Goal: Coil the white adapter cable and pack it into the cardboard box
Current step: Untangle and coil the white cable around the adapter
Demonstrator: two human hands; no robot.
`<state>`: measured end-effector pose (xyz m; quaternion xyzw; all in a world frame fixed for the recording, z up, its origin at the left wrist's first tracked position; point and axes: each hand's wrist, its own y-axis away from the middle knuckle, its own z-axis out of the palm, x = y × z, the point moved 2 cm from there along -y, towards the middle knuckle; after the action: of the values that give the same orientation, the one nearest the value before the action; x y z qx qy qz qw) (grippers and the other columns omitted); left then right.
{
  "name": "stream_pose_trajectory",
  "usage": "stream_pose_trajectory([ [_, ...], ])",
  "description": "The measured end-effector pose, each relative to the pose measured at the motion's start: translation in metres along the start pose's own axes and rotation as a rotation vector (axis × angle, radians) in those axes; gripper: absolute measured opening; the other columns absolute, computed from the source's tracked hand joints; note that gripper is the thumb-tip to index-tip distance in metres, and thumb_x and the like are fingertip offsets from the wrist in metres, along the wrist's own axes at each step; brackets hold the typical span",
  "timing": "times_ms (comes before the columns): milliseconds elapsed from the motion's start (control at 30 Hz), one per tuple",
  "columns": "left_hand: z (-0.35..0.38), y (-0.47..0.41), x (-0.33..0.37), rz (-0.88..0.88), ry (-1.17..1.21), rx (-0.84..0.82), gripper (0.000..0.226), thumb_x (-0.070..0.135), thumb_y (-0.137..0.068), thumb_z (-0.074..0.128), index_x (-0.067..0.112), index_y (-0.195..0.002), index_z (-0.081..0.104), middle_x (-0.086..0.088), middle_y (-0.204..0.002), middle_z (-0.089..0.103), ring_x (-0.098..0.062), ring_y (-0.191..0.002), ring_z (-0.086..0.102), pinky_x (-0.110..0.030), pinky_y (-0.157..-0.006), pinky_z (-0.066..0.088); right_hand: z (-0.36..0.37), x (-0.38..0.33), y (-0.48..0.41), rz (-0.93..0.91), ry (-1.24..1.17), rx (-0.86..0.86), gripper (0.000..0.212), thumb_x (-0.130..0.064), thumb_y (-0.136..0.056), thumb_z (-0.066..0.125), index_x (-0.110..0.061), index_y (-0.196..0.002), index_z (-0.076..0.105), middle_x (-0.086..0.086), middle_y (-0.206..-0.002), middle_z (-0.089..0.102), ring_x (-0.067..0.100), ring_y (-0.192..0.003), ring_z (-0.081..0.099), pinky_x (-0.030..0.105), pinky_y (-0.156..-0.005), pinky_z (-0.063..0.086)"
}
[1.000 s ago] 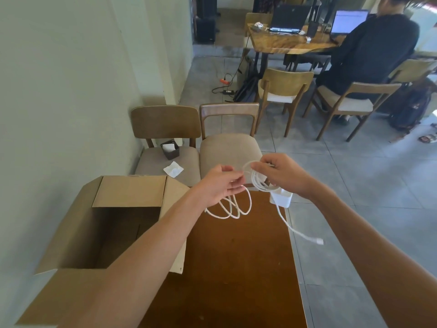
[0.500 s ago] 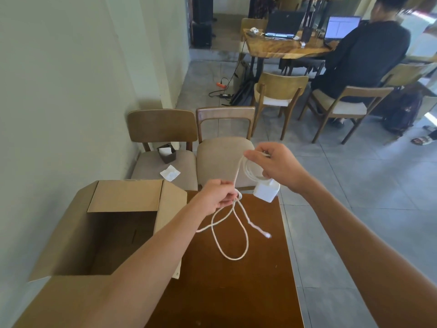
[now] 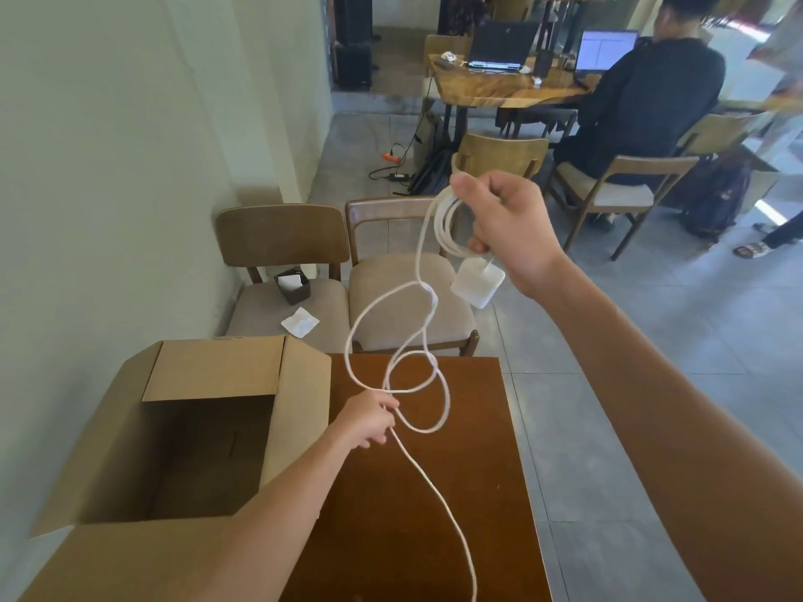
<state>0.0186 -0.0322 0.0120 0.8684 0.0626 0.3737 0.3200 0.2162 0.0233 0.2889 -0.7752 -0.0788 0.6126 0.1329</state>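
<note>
My right hand (image 3: 506, 230) is raised above the table's far edge and grips a few coiled turns of the white adapter cable (image 3: 428, 323). The white adapter block (image 3: 477, 283) dangles just under that hand. Loose loops of cable hang down to my left hand (image 3: 369, 418), which pinches the cable low over the brown table (image 3: 391, 506). From there the free end trails toward the near edge of the frame. The cardboard box (image 3: 217, 375) stands open on the left of the table, flaps up, its inside dark and bare.
Two cushioned wooden chairs (image 3: 408, 297) stand just beyond the table; the left one holds a small dark holder (image 3: 293, 284) and a white napkin (image 3: 300, 322). A wall runs along the left. Farther back a person (image 3: 643, 102) sits at a table with laptops.
My right hand rose and pulled away from my left, which dropped toward the table. The cable between them has loosened into longer hanging loops.
</note>
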Motion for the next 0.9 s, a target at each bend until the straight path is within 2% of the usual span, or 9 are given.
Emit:
stream_pose_trajectory([
  [167,-0.03,0.006,0.041,0.129,0.126,0.359,0.017,0.028,-0.092,0.064,0.027,-0.107,0.057,0.006,-0.093,0.065,-0.014,-0.083,0.068,-0.034,-0.072,0.061,0.01,0.01,0.01,0.002,0.126,-0.079,0.045,-0.038,-0.1,0.065,0.001,-0.078,0.057,0.009,-0.065,0.049,0.017,-0.051,0.046,0.03,-0.053,0.05],
  [267,-0.052,0.016,0.069,0.299,0.278,0.519,0.016,0.025,-0.093,0.067,0.025,-0.108,0.06,0.014,-0.085,0.063,0.0,-0.073,0.064,-0.013,-0.051,0.047,0.015,0.02,0.018,0.024,0.16,-0.107,0.048,-0.039,-0.099,0.066,0.004,-0.082,0.059,-0.005,-0.055,0.048,0.013,-0.047,0.046,0.026,-0.05,0.048],
  [333,-0.061,0.021,0.083,0.387,0.411,0.472,0.021,0.017,-0.092,0.066,0.023,-0.112,0.063,0.007,-0.082,0.066,-0.001,-0.065,0.064,-0.008,-0.049,0.046,0.018,0.024,0.02,0.041,0.172,-0.123,0.046,-0.041,-0.099,0.065,0.002,-0.082,0.062,-0.008,-0.053,0.046,0.012,-0.047,0.045,0.026,-0.049,0.047],
  [367,-0.064,0.022,0.088,0.403,0.497,0.396,0.027,0.012,-0.09,0.064,0.022,-0.116,0.065,0.001,-0.082,0.068,-0.003,-0.067,0.064,-0.008,-0.055,0.047,0.019,0.025,0.021,0.057,0.177,-0.13,0.046,-0.041,-0.099,0.065,0.001,-0.08,0.061,-0.007,-0.053,0.046,0.012,-0.047,0.044,0.026,-0.049,0.046],
  [467,-0.066,0.025,0.098,0.379,0.764,0.154,0.024,0.008,-0.091,0.06,0.018,-0.109,0.072,-0.011,-0.088,0.071,-0.02,-0.086,0.07,-0.031,-0.086,0.06,0.023,0.033,0.025,0.118,0.247,-0.167,0.043,-0.042,-0.099,0.065,-0.003,-0.08,0.063,-0.006,-0.055,0.049,0.005,-0.041,0.043,0.021,-0.046,0.042],
  [533,-0.065,0.025,0.098,0.389,0.88,0.139,0.019,0.014,-0.096,0.057,0.016,-0.099,0.076,-0.008,-0.089,0.076,-0.021,-0.095,0.073,-0.037,-0.094,0.06,0.025,0.042,0.03,0.153,0.352,-0.224,0.042,-0.043,-0.1,0.063,-0.005,-0.083,0.065,-0.001,-0.061,0.053,0.003,-0.042,0.045,0.022,-0.048,0.042],
  [633,-0.067,0.022,0.095,0.389,0.872,0.186,0.022,0.024,-0.103,0.055,0.016,-0.102,0.076,-0.01,-0.098,0.077,-0.02,-0.099,0.074,-0.033,-0.091,0.06,0.024,0.056,0.038,0.175,0.43,-0.268,0.038,-0.043,-0.102,0.061,-0.013,-0.078,0.063,-0.001,-0.063,0.052,0.005,-0.047,0.045,0.026,-0.054,0.042],
  [800,-0.064,0.02,0.076,0.38,0.629,0.12,0.022,0.033,-0.102,0.06,0.017,-0.102,0.075,-0.001,-0.095,0.079,-0.011,-0.092,0.076,-0.024,-0.079,0.061,0.013,0.065,0.035,0.198,0.292,-0.111,0.046,-0.053,-0.098,0.061,-0.013,-0.075,0.057,-0.013,-0.046,0.045,0.002,-0.041,0.043,0.023,-0.048,0.045],
  [900,-0.062,0.026,0.073,0.407,0.531,0.15,0.027,0.04,-0.099,0.061,0.015,-0.095,0.071,-0.002,-0.093,0.077,-0.011,-0.087,0.076,-0.02,-0.073,0.059,0.006,0.066,0.026,0.202,0.221,-0.009,0.064,-0.061,-0.094,0.061,0.002,-0.085,0.057,-0.014,-0.05,0.043,0.004,-0.044,0.045,0.028,-0.055,0.049],
])
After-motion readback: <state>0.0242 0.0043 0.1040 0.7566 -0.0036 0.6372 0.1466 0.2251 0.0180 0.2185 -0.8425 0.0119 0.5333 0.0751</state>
